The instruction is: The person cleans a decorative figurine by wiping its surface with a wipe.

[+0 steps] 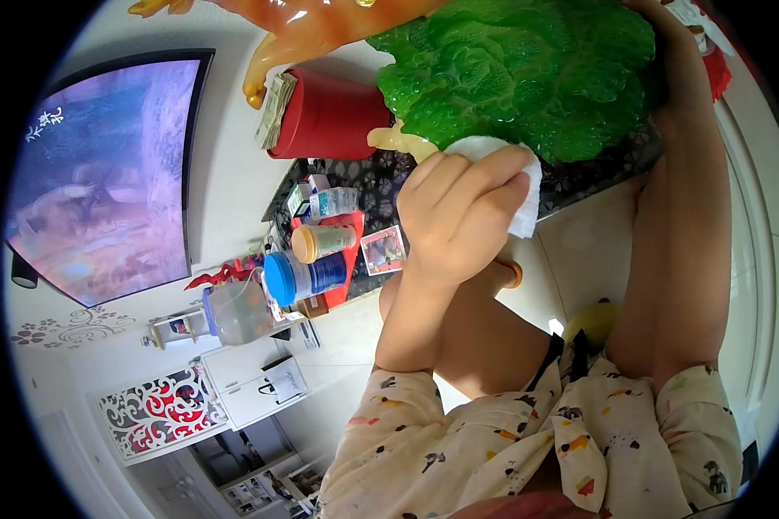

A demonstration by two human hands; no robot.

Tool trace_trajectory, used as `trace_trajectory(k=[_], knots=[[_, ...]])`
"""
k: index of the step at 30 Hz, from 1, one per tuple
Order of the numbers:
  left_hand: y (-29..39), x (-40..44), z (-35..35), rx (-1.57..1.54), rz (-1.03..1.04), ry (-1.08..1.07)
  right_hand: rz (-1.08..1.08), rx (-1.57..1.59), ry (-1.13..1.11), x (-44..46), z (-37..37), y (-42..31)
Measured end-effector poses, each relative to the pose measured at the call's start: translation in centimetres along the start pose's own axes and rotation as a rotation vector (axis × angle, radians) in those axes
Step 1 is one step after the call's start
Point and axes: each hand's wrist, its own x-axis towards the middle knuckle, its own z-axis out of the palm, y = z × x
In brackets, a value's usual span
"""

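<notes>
My left hand (463,212) is closed on a folded white cloth (528,203), its fingers bent over it. The cloth touches the lower edge of a glossy green leafy ornament (519,78), beside a pale yellow piece (402,140). My right hand (666,39) reaches up along the right side of the ornament; its fingers are hidden behind the leaves and the frame edge. An orange glossy figure (320,35) adjoins the green part at the top left. The ornament is over a black patterned tabletop (580,186).
Left of the ornament is a red container (333,117) with banknotes. Below it are a blue-lidded jar (307,277), an orange-lidded jar (320,242), a small picture card (383,251) and a clear jug (238,311). A television (112,173) hangs at the left.
</notes>
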Motion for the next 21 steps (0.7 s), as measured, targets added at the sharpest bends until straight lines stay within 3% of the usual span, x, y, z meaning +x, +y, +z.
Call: trace_trajectory(k=[2, 6, 10, 13, 16, 20, 21], knots=[[0.2, -0.3, -0.2, -0.06, -0.058, 0.006, -0.067, -0.046, -0.022, -0.3, -0.5, 0.2], [0.0, -0.8, 1.4, -0.178, -0.144, 0.221, -0.079, -0.075, 0.029, 0.2, -1.0, 0.2], [0.4, -0.3, 0.0, 0.058, -0.14, -0.046, -0.069, -0.05, 0.056, 0.0, -0.6, 0.2], [0.8, 0.5, 0.2, 0.18, -0.101, -0.063, 0.021, -0.017, 0.058, 1.1, -1.3, 0.1], [0.3, 0.0, 1.3, 0.119, -0.078, 0.076, 0.052, 0.001, 0.04, 1.9, -1.9, 0.2], [0.1, 0.2, 1.6, 0.074, -0.077, 0.103, 0.064, 0.026, 0.029, 1.8, -1.8, 0.2], [-0.1, 0.2, 1.7, 0.06, -0.068, 0.105, 0.097, 0.001, 0.113, 1.5, -1.1, -0.3]])
